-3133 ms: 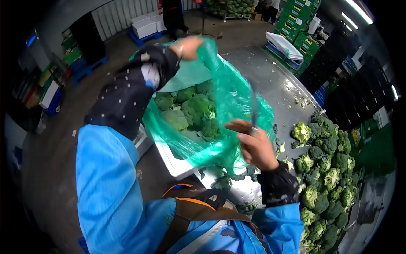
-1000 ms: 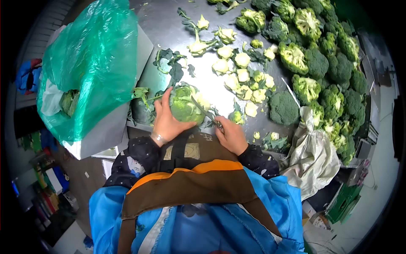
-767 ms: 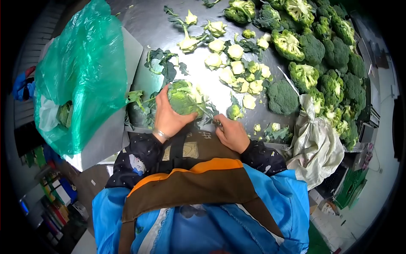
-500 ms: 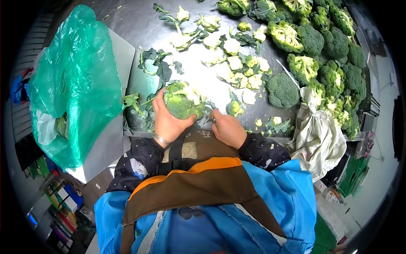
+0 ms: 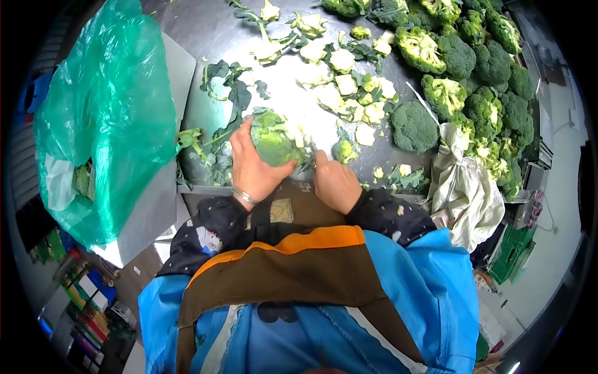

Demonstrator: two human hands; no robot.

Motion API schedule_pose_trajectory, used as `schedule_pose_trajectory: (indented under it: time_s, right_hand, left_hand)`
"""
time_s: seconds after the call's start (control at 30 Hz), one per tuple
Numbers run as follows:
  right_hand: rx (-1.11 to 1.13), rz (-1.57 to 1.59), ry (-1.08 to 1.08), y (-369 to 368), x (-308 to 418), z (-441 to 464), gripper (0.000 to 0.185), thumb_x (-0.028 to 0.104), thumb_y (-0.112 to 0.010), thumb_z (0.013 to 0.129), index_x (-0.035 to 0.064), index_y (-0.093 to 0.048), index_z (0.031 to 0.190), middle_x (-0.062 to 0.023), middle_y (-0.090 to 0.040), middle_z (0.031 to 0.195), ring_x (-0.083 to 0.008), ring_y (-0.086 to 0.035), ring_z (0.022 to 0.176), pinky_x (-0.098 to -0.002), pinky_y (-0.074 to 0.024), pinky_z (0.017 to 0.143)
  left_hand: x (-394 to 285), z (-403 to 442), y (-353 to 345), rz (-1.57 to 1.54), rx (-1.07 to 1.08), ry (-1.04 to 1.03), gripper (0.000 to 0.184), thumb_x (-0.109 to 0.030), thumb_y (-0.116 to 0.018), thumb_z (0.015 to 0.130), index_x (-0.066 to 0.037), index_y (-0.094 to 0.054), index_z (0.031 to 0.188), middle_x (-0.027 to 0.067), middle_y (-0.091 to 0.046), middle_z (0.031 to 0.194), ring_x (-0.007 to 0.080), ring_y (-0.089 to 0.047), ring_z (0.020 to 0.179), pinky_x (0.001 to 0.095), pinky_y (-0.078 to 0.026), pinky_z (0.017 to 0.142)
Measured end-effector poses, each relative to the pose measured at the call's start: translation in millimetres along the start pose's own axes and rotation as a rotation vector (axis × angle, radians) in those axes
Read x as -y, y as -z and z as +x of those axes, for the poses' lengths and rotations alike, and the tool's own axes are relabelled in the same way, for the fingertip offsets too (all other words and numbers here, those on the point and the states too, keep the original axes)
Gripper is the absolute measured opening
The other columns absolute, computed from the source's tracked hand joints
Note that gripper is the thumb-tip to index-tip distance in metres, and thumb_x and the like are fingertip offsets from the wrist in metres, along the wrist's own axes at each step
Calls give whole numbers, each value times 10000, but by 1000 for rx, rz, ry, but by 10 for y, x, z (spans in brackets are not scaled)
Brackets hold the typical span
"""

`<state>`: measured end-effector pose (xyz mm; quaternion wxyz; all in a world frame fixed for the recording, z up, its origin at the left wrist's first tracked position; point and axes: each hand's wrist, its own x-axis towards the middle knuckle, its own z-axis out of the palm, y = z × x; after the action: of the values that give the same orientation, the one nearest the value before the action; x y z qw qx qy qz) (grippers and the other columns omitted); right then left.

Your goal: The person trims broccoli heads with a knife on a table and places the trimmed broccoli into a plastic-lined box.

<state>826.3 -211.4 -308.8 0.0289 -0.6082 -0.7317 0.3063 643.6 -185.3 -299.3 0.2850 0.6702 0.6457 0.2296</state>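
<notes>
My left hand (image 5: pixel 254 161) is wrapped round a broccoli head (image 5: pixel 271 138), thumb on its near side and fingers on the left. The cut stem side, with pale stalks, faces right. Close by on the right, my right hand (image 5: pixel 336 184) is closed round the handle of a small knife (image 5: pixel 309 161). Its blade is hard to make out against the broccoli's right edge. Trimmed leaves (image 5: pixel 240 96) lie beyond my left hand, and a small yellow-green floret (image 5: pixel 344 151) rests just past my right hand.
Cut pale stem pieces (image 5: pixel 346 83) are scattered over the metal table (image 5: pixel 187 22). Whole broccoli heads (image 5: pixel 493 62) are heaped at the right, beside a white woven sack (image 5: pixel 464 196). A green plastic bag (image 5: pixel 112 118) with broccoli inside stands at the left.
The broccoli and my left hand have shifted slightly right and up in view. My right hand has moved a little up and right, its wrist turned, still closed round the knife.
</notes>
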Motion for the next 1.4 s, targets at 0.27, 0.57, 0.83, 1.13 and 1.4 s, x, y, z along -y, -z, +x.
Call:
schedule_pose_trajectory:
  time_s: [0.27,0.57,0.83,1.13,1.4]
  right_hand:
    - [-38,0,-10,-112,-2,-15,212,19,-468,780,-45,-435,980,-230,-623,707,-415,-625,664,-497,-500,608]
    - [-59,37,-59,-143,-83,36,193,15,-481,769,-43,-419,943,-270,-621,734,-444,-623,719,-514,-499,649]
    - [-58,-22,-149,-268,-157,113,275,40,-520,766,-36,-433,1016,-249,-623,746,-422,-628,733,-523,-492,653]
    - [-147,540,135,209,335,56,574,139,-625,787,13,-367,1283,-224,-592,628,-421,-608,689,-443,-479,640]
    - [-594,482,-20,349,-210,743,485,144,-644,803,25,-455,1233,-125,-554,575,-237,-562,526,-364,-442,535]
  left_hand:
    - [9,-87,-73,-17,-43,51,1043,-292,-820,585,11,-200,1367,235,-338,1228,405,-379,1160,444,-368,978]
    - [22,-63,-146,-35,-99,53,1114,-311,-826,572,8,-148,1396,244,-336,1256,408,-385,1173,449,-373,987]
    - [7,-208,-107,-21,-46,33,1174,-308,-835,549,-20,-103,1421,238,-320,1292,403,-346,1216,442,-336,1021]
    - [512,-201,-1,-698,3,293,1154,-119,-850,590,-19,-57,1422,218,-345,1325,309,-404,1216,390,-373,1018]
    - [510,-241,415,-1384,86,441,884,46,-631,685,-81,-175,1431,137,-449,1291,264,-507,1154,375,-453,943]
